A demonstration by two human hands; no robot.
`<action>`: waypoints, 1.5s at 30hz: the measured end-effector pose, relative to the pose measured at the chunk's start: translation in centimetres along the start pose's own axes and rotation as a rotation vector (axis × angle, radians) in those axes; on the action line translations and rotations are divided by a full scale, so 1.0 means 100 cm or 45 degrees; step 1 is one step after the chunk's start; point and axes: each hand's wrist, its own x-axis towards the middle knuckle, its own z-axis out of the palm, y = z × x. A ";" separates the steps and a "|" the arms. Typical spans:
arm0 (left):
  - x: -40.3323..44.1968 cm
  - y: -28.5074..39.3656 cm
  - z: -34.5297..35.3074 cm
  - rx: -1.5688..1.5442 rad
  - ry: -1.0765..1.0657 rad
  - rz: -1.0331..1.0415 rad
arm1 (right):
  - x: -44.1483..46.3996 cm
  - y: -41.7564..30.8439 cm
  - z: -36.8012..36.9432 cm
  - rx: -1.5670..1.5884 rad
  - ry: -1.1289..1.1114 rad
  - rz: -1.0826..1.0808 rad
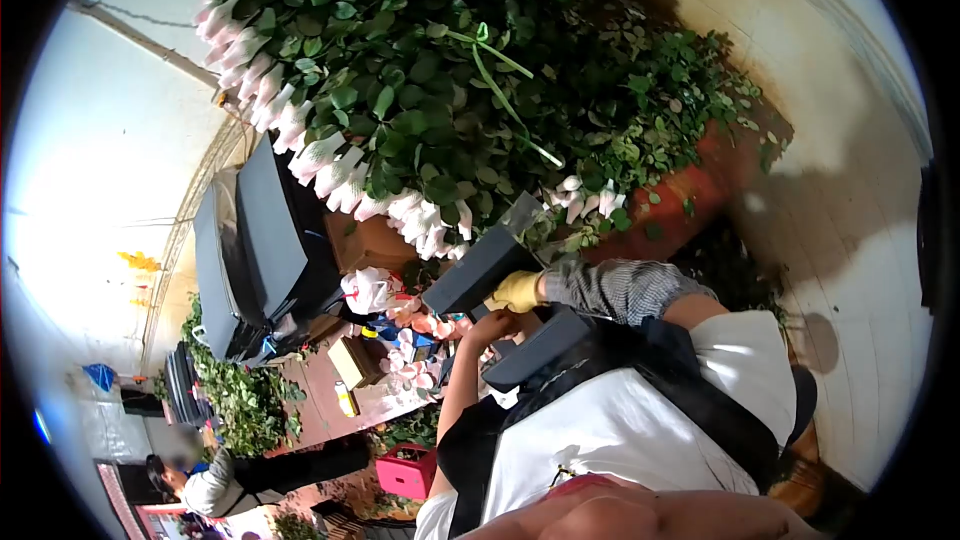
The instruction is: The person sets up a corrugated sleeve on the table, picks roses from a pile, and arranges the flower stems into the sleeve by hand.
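Note:
My right hand [517, 292], in a yellow glove below a checked sleeve cover, is closed at the edge of a long dark grey panel [478, 272]. Bare and curled, my left hand [491, 326] meets the glove; what lies inside its fingers is hidden. A second dark grey panel [538, 348] is close to my chest, just beside both hands. Beyond them lies a large heap of leafy rose stems [400, 90], with pale pink blooms in white net sleeves [340, 178] along its left edge.
Large dark grey sheets [265, 230] stand left of the roses. Loose pink petals [405, 365], a small cardboard box [353, 362] and a yellow-and-white bottle [345, 400] lie on the table. A pink stool [406, 472] is below. Another person [215, 485] is at the lower left.

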 end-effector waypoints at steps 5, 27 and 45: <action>-0.008 0.006 0.000 -0.284 0.000 -0.275 | -0.070 0.001 -0.073 1.160 -0.391 -0.272; -0.001 -0.013 0.029 0.184 0.463 -0.056 | -0.004 0.084 -0.563 -0.466 1.556 0.410; 0.006 -0.022 0.036 0.076 0.350 -0.017 | -0.255 0.191 -0.336 -0.850 1.191 0.874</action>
